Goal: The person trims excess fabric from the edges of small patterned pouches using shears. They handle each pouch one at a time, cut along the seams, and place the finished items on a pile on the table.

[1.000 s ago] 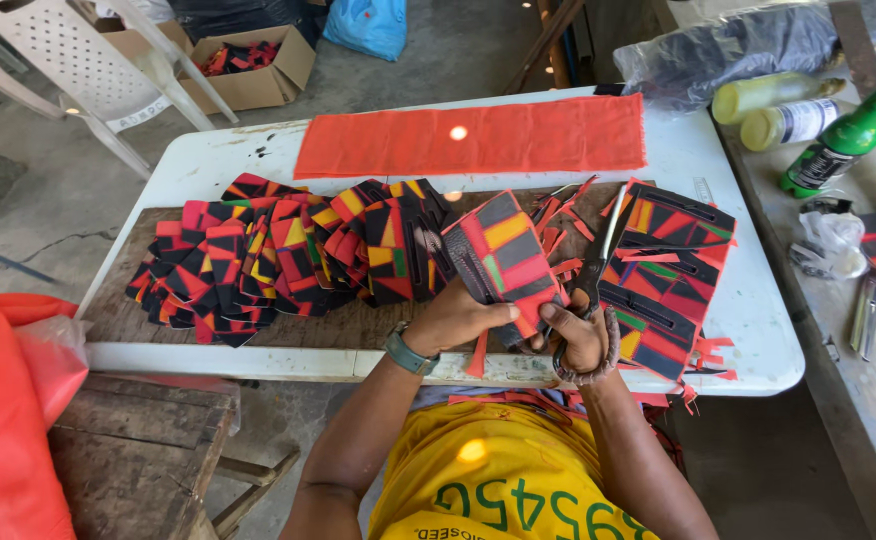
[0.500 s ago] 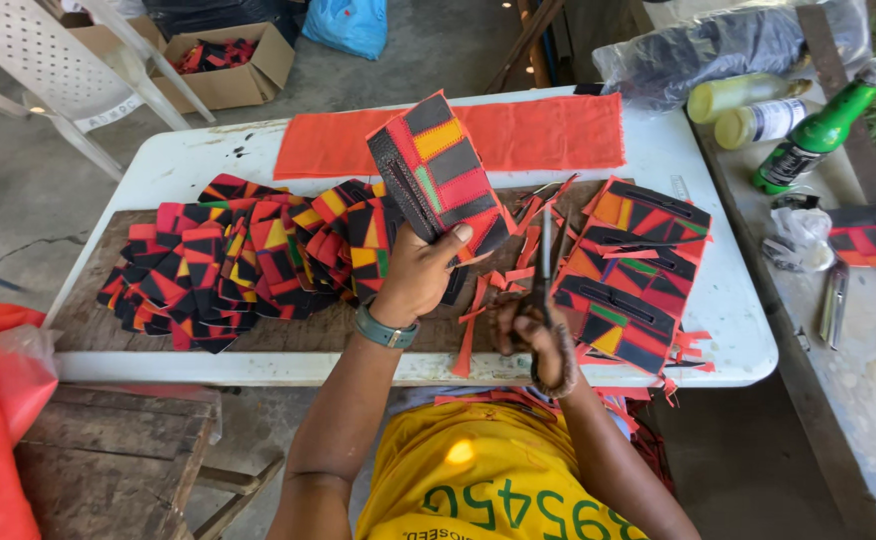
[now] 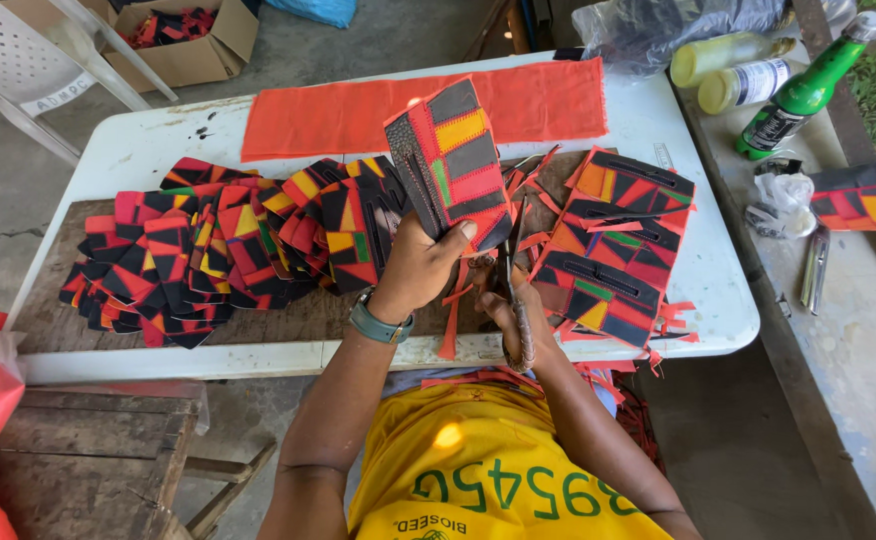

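Gripping an upright patchwork piece (image 3: 455, 160) lengthwise, left hand (image 3: 420, 268) lifts it; right hand (image 3: 514, 312) clasps scissors (image 3: 511, 270).

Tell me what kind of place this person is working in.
Probably a small craft workshop, semi-outdoors, making patchwork fabric pieces. A white folding table carries a spread of finished patchwork pieces and an orange cloth strip; the left hand lifts one patchwork piece, and the right hand holds scissors.

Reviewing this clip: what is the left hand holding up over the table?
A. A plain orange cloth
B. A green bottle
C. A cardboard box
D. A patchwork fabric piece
D: the left hand grips a red, black and yellow patchwork piece, raised above the white table.
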